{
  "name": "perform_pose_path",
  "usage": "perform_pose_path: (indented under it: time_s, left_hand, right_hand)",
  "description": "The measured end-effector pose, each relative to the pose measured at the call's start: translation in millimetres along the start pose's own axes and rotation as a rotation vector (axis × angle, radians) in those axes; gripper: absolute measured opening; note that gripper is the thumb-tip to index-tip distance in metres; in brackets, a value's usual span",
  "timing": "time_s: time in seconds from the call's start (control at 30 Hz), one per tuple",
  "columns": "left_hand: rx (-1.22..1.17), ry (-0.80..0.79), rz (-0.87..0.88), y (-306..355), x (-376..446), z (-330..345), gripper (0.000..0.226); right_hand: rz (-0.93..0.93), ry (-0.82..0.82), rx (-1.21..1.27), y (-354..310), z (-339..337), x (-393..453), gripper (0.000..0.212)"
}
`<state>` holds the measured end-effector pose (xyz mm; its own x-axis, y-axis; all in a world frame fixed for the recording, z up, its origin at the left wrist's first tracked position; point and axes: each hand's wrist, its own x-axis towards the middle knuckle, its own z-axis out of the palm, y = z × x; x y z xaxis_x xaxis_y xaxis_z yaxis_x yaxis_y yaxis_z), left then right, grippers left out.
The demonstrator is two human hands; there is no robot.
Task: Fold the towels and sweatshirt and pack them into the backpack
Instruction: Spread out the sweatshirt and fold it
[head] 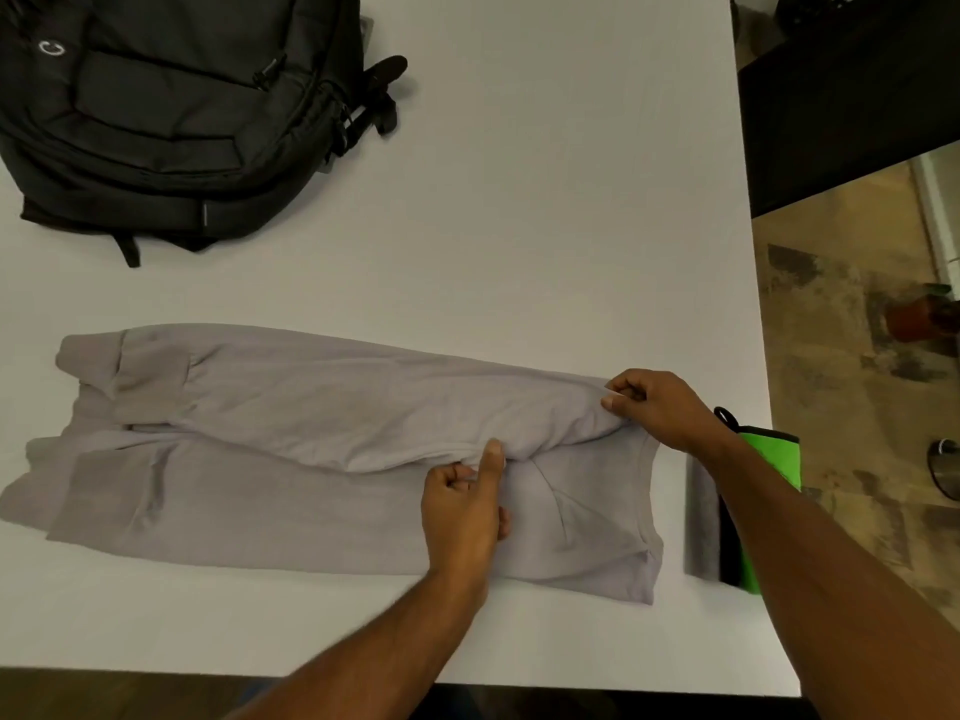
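One table (519, 200): white, bearing everything below.
Sweatshirt (311, 449): grey, spread flat along the near side, sleeves lying to the left.
Backpack (171, 111): black, far left corner, well apart from the sweatshirt.
Towels (727, 511): grey, black and green, stacked at the near right edge.
Left hand (467, 506): fingers curled, pinching a sweatshirt fold.
Right hand (660, 407): gripping the sweatshirt's right end.
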<state>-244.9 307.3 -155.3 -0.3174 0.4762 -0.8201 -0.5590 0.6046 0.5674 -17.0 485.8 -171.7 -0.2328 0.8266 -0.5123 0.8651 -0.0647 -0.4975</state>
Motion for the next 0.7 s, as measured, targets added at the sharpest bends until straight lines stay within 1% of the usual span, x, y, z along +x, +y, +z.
perform_pose_path:
  time_s: [0.1,0.23,0.33,0.4,0.47,0.53,0.6,0.7]
  left_hand:
    - [-0.054,0.040,-0.025,10,12,13,0.039]
    - [-0.075,0.025,-0.059,6,15,13,0.007]
    - [-0.082,-0.036,-0.040,-5,7,0,0.016]
    - [-0.057,-0.037,-0.030,-12,4,-11,0.019]
    - [-0.034,-0.002,-0.035,-19,6,-21,0.019]
    - [-0.019,-0.007,-0.030,-23,9,-28,0.014]
    - [-0.086,-0.059,-0.030,-22,10,-30,0.013]
    - [-0.220,-0.149,-0.042,-16,11,-29,0.019]
  right_hand:
    - [0.005,0.034,0.063,-3,7,0,0.009]
    - [0.034,0.078,0.116,-6,10,4,0.014]
    - [0.036,0.135,0.161,-8,6,6,0.018]
    - [0.044,0.145,0.165,-9,5,7,0.019]
    - [0.053,0.119,0.101,-10,7,8,0.020]
    - [0.060,0.100,0.044,-9,10,9,0.019]
    - [0.072,0.105,0.009,-8,11,9,0.020]
    - [0.072,0.110,-0.078,-8,5,7,0.022]
